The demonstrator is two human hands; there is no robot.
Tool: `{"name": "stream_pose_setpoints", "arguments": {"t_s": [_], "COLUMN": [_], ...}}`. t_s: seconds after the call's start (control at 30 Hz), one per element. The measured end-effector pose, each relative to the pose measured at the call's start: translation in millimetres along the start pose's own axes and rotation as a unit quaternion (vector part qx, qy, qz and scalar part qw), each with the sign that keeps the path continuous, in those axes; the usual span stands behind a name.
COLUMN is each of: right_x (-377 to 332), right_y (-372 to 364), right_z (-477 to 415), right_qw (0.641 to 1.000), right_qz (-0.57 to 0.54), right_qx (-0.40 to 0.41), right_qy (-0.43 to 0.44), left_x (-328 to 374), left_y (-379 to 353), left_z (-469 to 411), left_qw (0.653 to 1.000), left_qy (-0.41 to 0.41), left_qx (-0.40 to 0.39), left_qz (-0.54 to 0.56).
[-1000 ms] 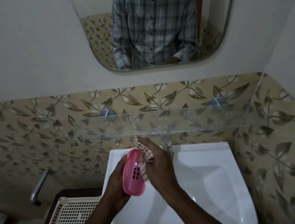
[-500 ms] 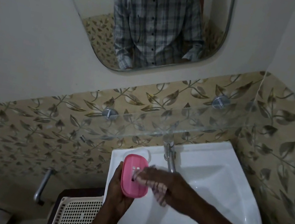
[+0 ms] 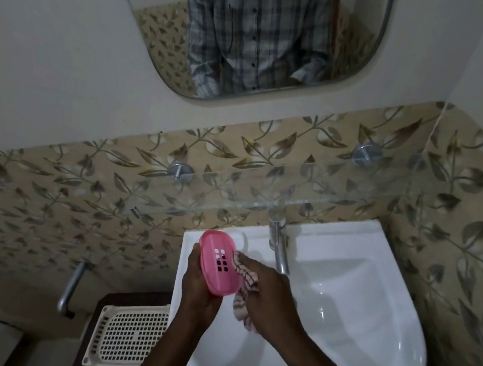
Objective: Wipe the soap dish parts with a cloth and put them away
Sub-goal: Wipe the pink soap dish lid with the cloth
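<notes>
A pink oval soap dish part [image 3: 217, 265] with a grid of small drain holes is held from below and the left by my left hand [image 3: 199, 288], over the left rim of the white sink. My right hand [image 3: 268, 300] grips a striped pink-and-white cloth [image 3: 243, 283] and presses it against the dish's right side. Part of the cloth hangs below my fingers.
The white corner sink [image 3: 355, 316] has a chrome tap [image 3: 278, 247] at its back. A glass shelf [image 3: 264, 193] runs along the leaf-patterned tiles above it. A cream perforated basket [image 3: 126, 336] sits on a dark stand to the left, by a metal pipe [image 3: 71, 288].
The dish has turned from edge-on to show its holed face. My right hand with the cloth has dropped from above the dish to its right side and lower edge.
</notes>
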State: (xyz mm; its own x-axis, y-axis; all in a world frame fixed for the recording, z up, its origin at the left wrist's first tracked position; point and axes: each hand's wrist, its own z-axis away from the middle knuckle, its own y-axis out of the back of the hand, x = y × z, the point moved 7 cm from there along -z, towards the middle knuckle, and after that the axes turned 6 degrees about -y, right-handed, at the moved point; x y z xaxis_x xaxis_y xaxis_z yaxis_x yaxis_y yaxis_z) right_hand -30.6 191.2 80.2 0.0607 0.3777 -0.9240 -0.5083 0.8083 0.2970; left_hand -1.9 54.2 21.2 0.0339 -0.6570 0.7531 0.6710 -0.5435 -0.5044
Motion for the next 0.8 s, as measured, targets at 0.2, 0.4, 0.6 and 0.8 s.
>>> {"name": "stream_pose_setpoints", "arguments": {"t_s": [0.2,0.4,0.6,0.8], "right_x": [2,35,29,43], "right_y": [-13,32,10,11], "right_z": [25,-17,-1,-3], "right_qw": [0.945,0.987,0.930,0.934], "right_qz": [0.168,-0.147,-0.351,-0.337], "right_qx": [-0.084,-0.064,-0.046,0.068], "right_qy": [0.268,-0.016,-0.093,-0.095], "left_x": [2,5,-1,28], "left_y": [-15,-14,-13,-8], "left_z": [-3,-7,-4,2], "left_qw": [0.998,0.993,0.995,0.929], "left_qy": [0.063,0.077,0.039,-0.246], "left_qx": [-0.008,-0.066,-0.089,-0.021], "left_qz": [0.009,0.068,0.033,-0.277]}}
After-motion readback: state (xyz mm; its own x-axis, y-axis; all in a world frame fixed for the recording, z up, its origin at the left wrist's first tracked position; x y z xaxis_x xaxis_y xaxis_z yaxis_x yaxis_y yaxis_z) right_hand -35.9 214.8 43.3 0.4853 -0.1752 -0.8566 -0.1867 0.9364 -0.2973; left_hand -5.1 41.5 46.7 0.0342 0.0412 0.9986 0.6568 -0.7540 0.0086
